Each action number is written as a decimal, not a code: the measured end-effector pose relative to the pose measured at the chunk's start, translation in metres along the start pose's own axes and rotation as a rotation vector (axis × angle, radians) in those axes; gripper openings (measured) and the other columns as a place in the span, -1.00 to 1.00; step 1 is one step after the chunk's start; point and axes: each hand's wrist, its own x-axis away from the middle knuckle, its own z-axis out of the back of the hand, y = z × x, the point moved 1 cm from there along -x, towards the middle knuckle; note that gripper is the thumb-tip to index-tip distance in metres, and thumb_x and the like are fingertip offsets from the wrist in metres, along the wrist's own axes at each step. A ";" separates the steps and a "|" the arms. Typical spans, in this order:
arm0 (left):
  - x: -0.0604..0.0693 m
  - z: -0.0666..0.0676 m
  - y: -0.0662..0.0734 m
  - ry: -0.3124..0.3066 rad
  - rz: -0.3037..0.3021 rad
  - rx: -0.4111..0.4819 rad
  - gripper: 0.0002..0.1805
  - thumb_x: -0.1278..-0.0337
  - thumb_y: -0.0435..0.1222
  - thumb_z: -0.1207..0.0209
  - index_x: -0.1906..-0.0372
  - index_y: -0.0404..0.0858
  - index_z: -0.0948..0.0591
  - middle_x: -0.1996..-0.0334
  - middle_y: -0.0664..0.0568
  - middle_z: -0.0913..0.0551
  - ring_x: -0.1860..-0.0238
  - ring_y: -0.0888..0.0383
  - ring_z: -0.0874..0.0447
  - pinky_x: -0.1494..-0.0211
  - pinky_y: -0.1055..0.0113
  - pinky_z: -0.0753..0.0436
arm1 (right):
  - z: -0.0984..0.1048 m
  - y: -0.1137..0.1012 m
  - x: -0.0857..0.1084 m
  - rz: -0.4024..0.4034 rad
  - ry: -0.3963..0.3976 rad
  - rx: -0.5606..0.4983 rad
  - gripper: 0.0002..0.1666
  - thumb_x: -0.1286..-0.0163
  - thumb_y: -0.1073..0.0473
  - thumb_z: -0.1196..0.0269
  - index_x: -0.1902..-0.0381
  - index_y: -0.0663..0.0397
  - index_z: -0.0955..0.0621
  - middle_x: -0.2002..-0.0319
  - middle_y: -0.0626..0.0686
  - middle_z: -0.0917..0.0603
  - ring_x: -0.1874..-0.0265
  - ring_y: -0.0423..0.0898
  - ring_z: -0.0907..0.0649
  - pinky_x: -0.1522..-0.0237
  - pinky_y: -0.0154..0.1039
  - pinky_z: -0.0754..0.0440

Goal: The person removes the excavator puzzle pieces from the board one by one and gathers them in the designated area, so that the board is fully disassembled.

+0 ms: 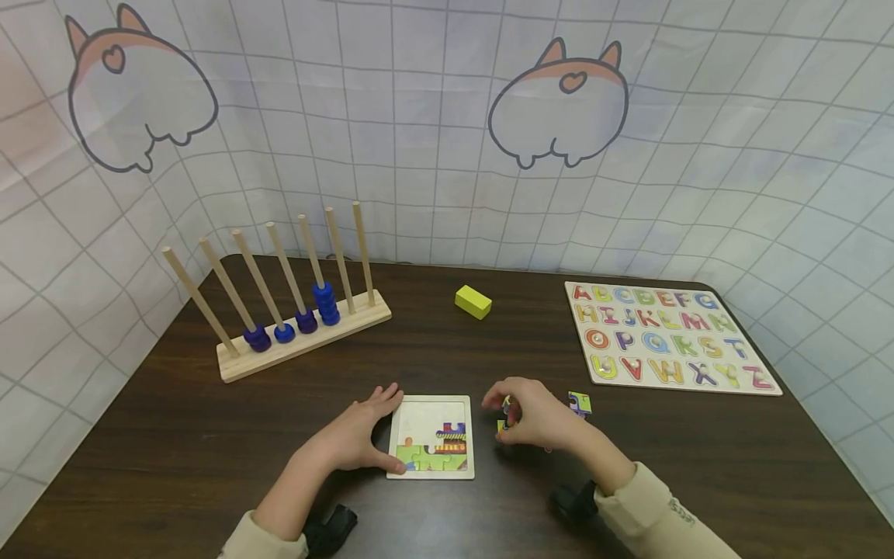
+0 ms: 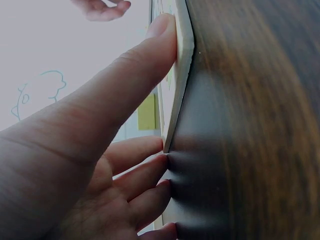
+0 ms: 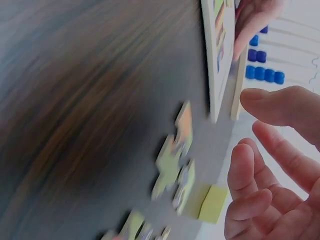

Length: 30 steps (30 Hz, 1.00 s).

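Note:
A square jigsaw puzzle board lies on the table, with joined pieces along its lower part and right side. My left hand spans the board's left side, thumb on the near corner and fingertips by the left and far edge. To the right, my right hand hovers above loose jigsaw pieces, its fingers loosely bent. The right wrist view shows a gap between thumb and fingers with nothing in it. Another loose piece lies right of that hand, which partly hides the pieces in the head view.
A wooden peg counting rack with blue and purple beads stands at the back left. Behind the puzzle lies a yellow block. An alphabet board occupies the right side. A gridded curtain hangs behind the table.

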 end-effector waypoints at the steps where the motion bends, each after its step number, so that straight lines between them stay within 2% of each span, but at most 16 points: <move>1: 0.000 0.000 0.000 -0.001 -0.001 0.002 0.08 0.38 -0.03 -0.46 -0.33 -0.36 -0.22 -0.38 -0.16 -0.08 -0.39 -0.11 0.10 -0.30 -0.17 0.01 | -0.002 -0.002 -0.002 0.011 -0.002 0.004 -0.62 0.05 0.35 -0.40 0.20 0.17 -0.59 0.33 0.06 -0.53 0.55 -0.15 -0.50 0.62 -0.34 -0.49; 6: 0.001 0.000 0.001 -0.004 -0.007 0.017 0.09 0.38 -0.03 -0.46 -0.33 -0.38 -0.22 -0.38 -0.18 -0.08 -0.39 -0.14 0.10 -0.29 -0.20 0.02 | -0.010 -0.009 -0.012 0.021 -0.024 0.010 -0.61 0.04 0.32 -0.42 0.19 0.19 -0.60 0.36 0.03 -0.53 0.57 -0.18 -0.48 0.51 -0.36 -0.49; 19: 0.000 0.000 0.000 -0.008 0.013 0.021 0.08 0.39 -0.02 -0.46 -0.33 -0.36 -0.22 -0.38 -0.16 -0.08 -0.39 -0.12 0.10 -0.30 -0.19 0.02 | -0.028 -0.016 -0.029 0.008 -0.114 0.042 -0.56 0.06 0.23 -0.45 0.16 0.20 -0.62 0.40 -0.02 -0.55 0.57 -0.18 -0.46 0.53 -0.38 -0.48; 25: 0.000 0.000 0.000 -0.010 0.018 0.021 0.08 0.38 -0.02 -0.46 -0.33 -0.35 -0.22 -0.38 -0.15 -0.07 -0.39 -0.12 0.11 -0.30 -0.18 0.02 | -0.033 -0.019 -0.031 -0.001 -0.123 0.100 -0.56 0.09 0.20 -0.48 0.18 0.17 -0.65 0.44 -0.05 -0.52 0.57 -0.20 -0.44 0.54 -0.39 -0.45; 30: 0.000 -0.001 0.000 -0.007 0.016 0.022 0.08 0.39 -0.02 -0.46 -0.33 -0.36 -0.23 -0.38 -0.15 -0.08 -0.39 -0.11 0.09 -0.30 -0.18 0.02 | -0.033 -0.022 -0.034 -0.023 -0.135 0.102 -0.58 0.11 0.22 -0.49 0.22 0.16 -0.66 0.44 -0.04 -0.52 0.59 -0.21 -0.43 0.56 -0.39 -0.44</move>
